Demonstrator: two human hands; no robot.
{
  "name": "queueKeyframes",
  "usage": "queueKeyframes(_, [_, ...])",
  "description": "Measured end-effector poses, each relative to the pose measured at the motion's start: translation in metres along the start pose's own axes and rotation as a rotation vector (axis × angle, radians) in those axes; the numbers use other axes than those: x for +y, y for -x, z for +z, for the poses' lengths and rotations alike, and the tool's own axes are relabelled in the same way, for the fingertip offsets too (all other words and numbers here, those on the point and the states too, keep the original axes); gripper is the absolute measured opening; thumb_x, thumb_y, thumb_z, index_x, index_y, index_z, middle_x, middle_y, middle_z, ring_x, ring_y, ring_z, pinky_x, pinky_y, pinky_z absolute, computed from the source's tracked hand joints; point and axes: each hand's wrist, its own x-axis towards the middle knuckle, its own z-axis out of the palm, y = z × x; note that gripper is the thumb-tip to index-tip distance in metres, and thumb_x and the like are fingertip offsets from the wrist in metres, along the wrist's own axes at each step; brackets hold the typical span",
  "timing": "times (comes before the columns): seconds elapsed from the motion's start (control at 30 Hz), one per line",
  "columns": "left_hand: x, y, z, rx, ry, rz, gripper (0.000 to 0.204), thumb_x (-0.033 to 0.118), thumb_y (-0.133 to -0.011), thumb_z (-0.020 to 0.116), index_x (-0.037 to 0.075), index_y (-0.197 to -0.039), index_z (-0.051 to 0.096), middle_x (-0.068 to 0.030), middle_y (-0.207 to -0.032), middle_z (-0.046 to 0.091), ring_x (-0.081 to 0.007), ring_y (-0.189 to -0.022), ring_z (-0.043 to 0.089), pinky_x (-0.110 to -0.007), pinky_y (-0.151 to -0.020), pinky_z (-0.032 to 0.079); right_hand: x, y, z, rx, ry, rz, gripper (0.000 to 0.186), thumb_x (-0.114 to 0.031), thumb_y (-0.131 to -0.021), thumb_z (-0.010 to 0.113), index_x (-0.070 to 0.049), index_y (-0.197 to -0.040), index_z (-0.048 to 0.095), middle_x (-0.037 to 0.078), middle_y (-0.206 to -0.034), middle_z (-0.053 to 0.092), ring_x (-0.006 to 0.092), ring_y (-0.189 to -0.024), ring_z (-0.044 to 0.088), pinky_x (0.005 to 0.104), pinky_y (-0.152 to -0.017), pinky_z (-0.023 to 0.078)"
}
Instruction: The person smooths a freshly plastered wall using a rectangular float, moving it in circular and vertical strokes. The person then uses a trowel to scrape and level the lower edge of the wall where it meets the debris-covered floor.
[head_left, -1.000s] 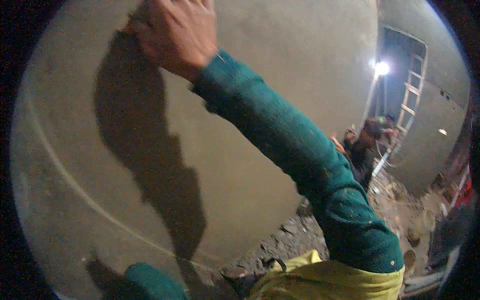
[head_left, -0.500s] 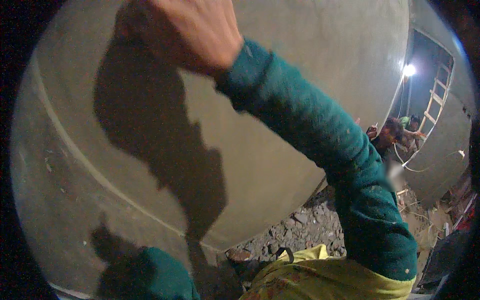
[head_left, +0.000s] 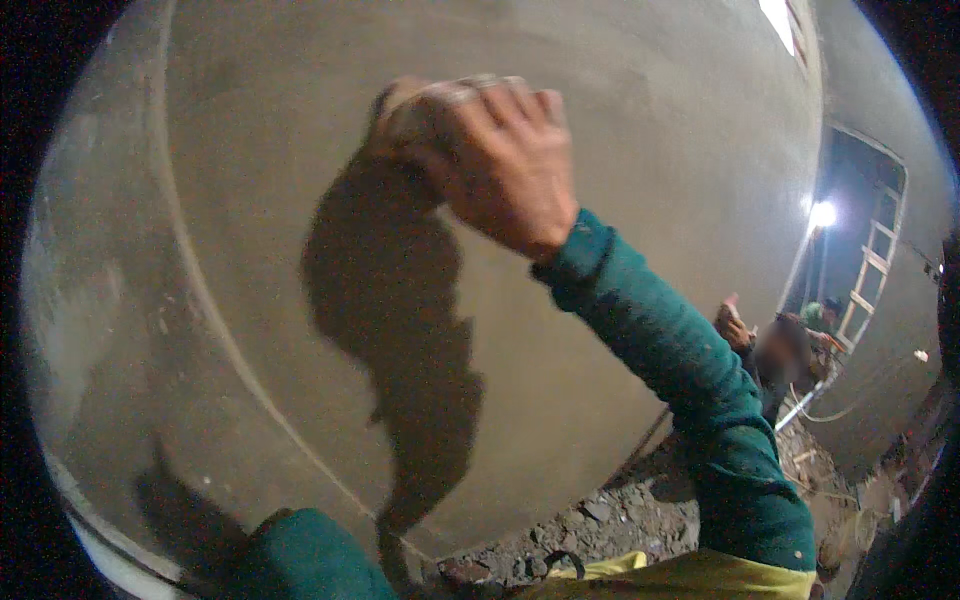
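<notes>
My right hand (head_left: 510, 170) is raised against the grey plastered wall (head_left: 640, 180), its fingers wrapped over a dull grey-brown block or sponge-like pad (head_left: 415, 118). The pad lies against the wall or very close to it; blur and shadow hide its exact kind. A green sleeve (head_left: 680, 360) covers my right arm. Of my left arm only a green sleeve (head_left: 315, 560) shows at the lower edge, and my left hand is out of sight. A dark shadow of my arm falls down the wall below the pad.
An inside corner line (head_left: 215, 320) runs down the wall at left. Rubble (head_left: 600, 520) lies along its foot. Two people (head_left: 790, 350) are at the right, near a wooden ladder (head_left: 868, 275) and a bright lamp (head_left: 823, 213). A pale cable (head_left: 825, 415) hangs there.
My right hand has come down and to the right in the picture, so the pad now shows. The view has shifted, bringing a bright opening into the upper right.
</notes>
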Motion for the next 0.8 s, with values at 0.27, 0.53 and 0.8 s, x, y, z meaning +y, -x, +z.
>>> queueKeyframes(0.27, [0.008, 0.006, -0.002, 0.024, 0.062, -0.023, 0.076, 0.053, -0.106, 0.038, -0.011, -0.146, 0.049, -0.0357, -0.152, 0.049, -0.0475, -0.147, 0.043, -0.056, -0.123, 0.032, -0.03, -0.053, 0.027, 0.139, 0.039, -0.185, 0.043, -0.039, -0.088, 0.076, -0.013, -0.121, 0.064, 0.007, -0.103, 0.064, 0.0274, -0.095, 0.06, 0.0432, -0.081, 0.042])
queueKeyframes(0.53, [0.019, -0.019, 0.039, 0.014, 0.323, -0.029, 0.079, 0.055, -0.106, 0.036, -0.012, -0.147, 0.048, -0.0363, -0.152, 0.048, -0.0481, -0.148, 0.042, -0.057, -0.124, 0.031, 0.016, -0.105, 0.039, 0.162, 0.079, 0.035, 0.038, -0.032, -0.087, 0.076, -0.013, -0.119, 0.065, 0.006, -0.107, 0.062, 0.0274, -0.1, 0.059, 0.0416, -0.085, 0.044])
queueKeyframes(0.8, [0.026, 0.007, 0.078, -0.041, 0.426, -0.359, 0.076, 0.05, -0.107, 0.035, -0.014, -0.143, 0.051, -0.0365, -0.151, 0.05, -0.0468, -0.147, 0.044, -0.055, -0.124, 0.031, -0.026, -0.07, 0.032, 0.029, -0.072, -0.055, 0.044, -0.032, -0.085, 0.077, -0.012, -0.123, 0.065, 0.009, -0.114, 0.065, 0.0296, -0.103, 0.059, 0.0431, -0.085, 0.045])
